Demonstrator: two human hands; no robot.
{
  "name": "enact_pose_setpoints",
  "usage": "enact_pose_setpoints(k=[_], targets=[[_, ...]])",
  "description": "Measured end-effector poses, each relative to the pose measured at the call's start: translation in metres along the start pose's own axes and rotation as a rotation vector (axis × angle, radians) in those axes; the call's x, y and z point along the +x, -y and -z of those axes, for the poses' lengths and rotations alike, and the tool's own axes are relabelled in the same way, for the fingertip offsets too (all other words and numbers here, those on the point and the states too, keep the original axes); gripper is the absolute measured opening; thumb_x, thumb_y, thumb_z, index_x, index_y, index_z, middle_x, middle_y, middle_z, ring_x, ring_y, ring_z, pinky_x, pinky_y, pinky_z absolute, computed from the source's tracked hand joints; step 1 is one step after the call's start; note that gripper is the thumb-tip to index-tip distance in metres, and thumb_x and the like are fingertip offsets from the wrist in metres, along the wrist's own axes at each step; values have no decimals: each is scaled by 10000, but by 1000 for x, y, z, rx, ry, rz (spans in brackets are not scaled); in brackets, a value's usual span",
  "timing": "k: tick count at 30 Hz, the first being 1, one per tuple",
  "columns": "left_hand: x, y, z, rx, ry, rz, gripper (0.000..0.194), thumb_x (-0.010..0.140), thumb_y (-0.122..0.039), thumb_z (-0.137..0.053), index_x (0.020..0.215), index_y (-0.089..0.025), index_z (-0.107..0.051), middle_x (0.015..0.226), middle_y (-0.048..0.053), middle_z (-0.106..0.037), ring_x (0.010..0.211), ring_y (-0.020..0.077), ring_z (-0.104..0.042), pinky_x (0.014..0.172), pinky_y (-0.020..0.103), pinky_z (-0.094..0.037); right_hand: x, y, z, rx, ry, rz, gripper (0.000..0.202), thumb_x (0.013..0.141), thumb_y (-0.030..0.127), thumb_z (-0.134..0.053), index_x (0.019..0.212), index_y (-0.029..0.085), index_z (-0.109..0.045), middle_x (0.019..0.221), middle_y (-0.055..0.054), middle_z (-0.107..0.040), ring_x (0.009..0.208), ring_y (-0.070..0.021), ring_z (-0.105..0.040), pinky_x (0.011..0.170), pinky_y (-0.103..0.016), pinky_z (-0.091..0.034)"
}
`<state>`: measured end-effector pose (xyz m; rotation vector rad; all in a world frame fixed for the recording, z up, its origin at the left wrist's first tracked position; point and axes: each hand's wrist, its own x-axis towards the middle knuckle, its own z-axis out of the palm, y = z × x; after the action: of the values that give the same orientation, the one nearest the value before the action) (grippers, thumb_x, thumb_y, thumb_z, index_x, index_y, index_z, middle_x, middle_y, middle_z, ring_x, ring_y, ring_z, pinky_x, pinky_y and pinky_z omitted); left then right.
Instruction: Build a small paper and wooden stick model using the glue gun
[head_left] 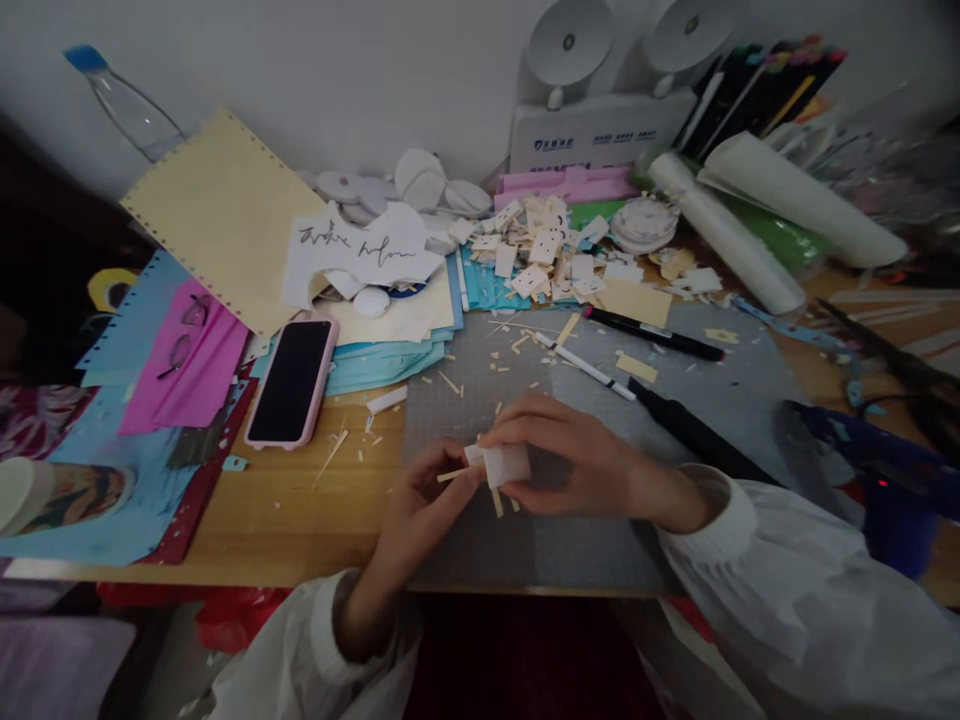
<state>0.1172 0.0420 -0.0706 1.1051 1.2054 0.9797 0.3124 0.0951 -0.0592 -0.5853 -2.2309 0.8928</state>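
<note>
A small white paper piece [508, 465] with thin cream paper strips [497, 502] sticking out of it is held over the grey cutting mat [465, 550]. My left hand [431, 500] pinches it from the left, near a strip that points left. From the right, my right hand [566, 455] has its fingers closed on the same piece. Fingers cover part of it, so how the strips join it cannot be made out. Beyond my hands, loose strips and scraps lie on the mat, with a white pen [585, 365] and a black marker [656, 333].
At the back is a pile of small paper pieces with drawn faces [544, 250]. To the left lie a phone [292, 382], blue paper sheets [390, 368] and a paper cup [60, 495]. A blue glue gun [877, 460] and white rolls [727, 235] are on the right.
</note>
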Motion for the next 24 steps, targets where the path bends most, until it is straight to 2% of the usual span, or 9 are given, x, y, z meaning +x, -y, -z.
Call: enact_pose_setpoints(k=[5,11,16,20,24], targets=[[-2,-2,1,4,14,3,201,777,-374,-676,801,-177,-647,764,18,-631,746,151,-581,671,235,-487,0,0,-3,-23,24,-19,364,796,169,-648,1139,232,-543,1021,-42,-594,964,-157,-550,840,-307,-474],[-3,1,3,-8,13,-14,196,790,-376,-666,827,-184,-664,791,21,-643,773,163,-584,706,250,-477,-1,-1,-6,-41,11,-20,372,798,173,-644,1150,242,-544,1039,-49,-582,969,-168,-546,837,-320,-476],[-4,2,5,-13,67,-58,228,825,-406,-628,877,-186,-661,830,27,-647,801,172,-589,731,261,-473,-2,1,-7,-4,25,-26,359,797,167,-653,1137,230,-558,1033,-47,-574,971,-159,-543,840,-302,-473],[-6,1,3,22,102,-108,201,817,-370,-650,849,-174,-618,805,26,-621,785,164,-592,721,258,-490,-1,1,-7,-8,26,-12,363,809,177,-654,1154,243,-563,1036,-46,-570,950,-154,-545,823,-298,-477],[-7,0,1,73,107,-93,184,826,-357,-634,819,-174,-613,787,29,-614,777,166,-592,709,261,-500,-1,0,-9,-34,6,40,387,823,196,-653,1195,252,-559,1029,-50,-562,936,-157,-541,803,-303,-483]])
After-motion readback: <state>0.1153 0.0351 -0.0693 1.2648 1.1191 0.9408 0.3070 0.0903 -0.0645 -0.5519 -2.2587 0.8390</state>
